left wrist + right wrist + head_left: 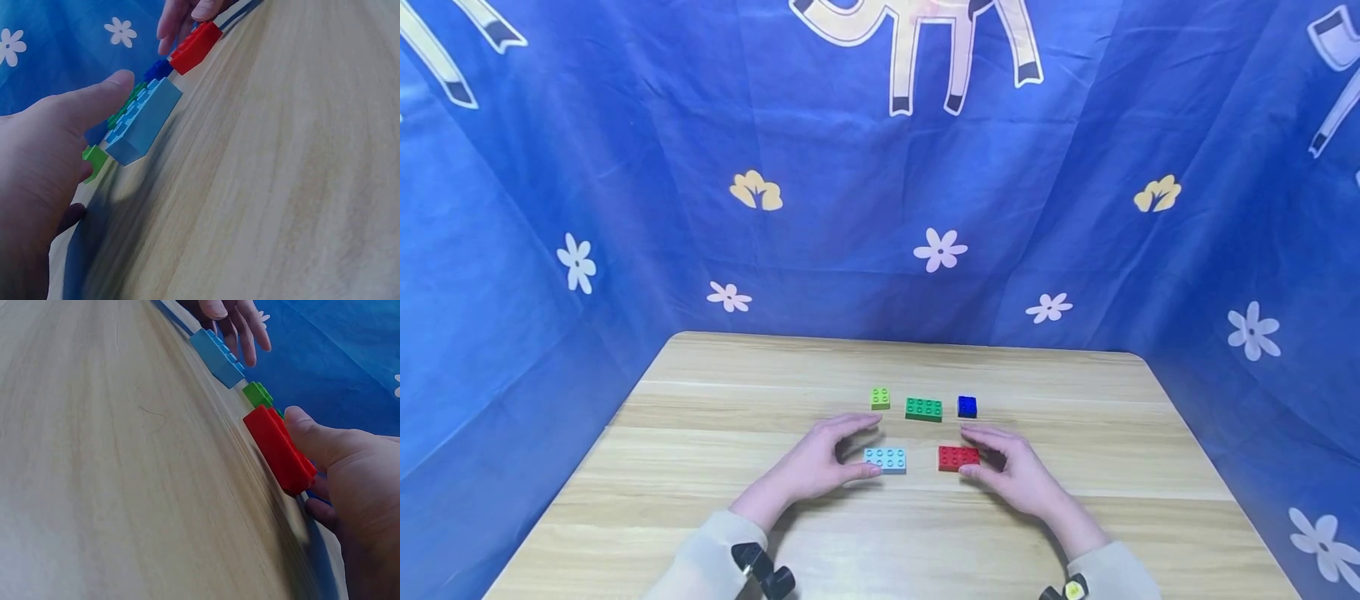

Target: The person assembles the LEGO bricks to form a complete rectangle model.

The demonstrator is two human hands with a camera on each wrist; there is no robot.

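Observation:
On the table lies a light blue building brick (887,455), two studs wide, with my left hand (822,458) around its left end. The thumb overlaps the brick's near edge in the head view, while the fingers stretch out beyond its far side. A red brick (953,457) of similar size lies to the right, and my right hand (1017,469) curves loosely about its right end. Its thumb crosses the near corner; a gap shows between the index finger and the brick. In the right wrist view, that thumb stands over the red brick (278,450).
Behind these two lie a lime green brick (880,399), a longer green brick (923,408) and a dark blue brick (967,407), in a loose row. The wooden table (760,375) ends at a blue patterned curtain (850,283) at the back and sides.

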